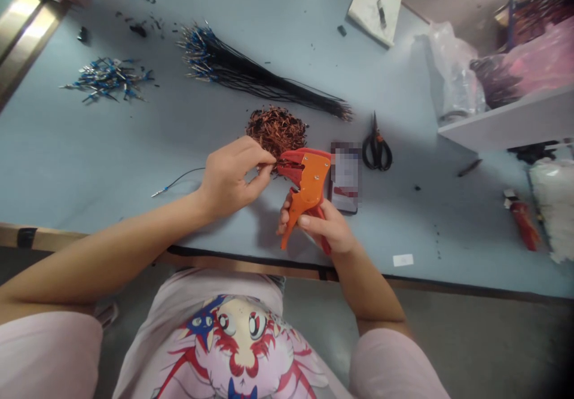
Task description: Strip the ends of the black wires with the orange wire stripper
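My left hand [231,177] pinches a thin black wire [182,177] between fingers and thumb. A blue crimp terminal [160,192] sits on the wire's far end, lying on the bench. My right hand [320,225] grips the handles of an orange self-adjusting wire stripper [308,183]. Its red jaws are right at my left fingertips, and the wire end seems to enter them, though my fingers hide the exact spot. Just behind the jaws lies a heap of copper-coloured wire clippings [275,130].
On the pale blue bench are a bundle of black wires with blue terminals [251,76], loose blue terminals [107,79], black-handled scissors [376,148] and a pixelated phone [345,177]. Plastic bags [455,70] and a white shelf [506,121] stand at the right.
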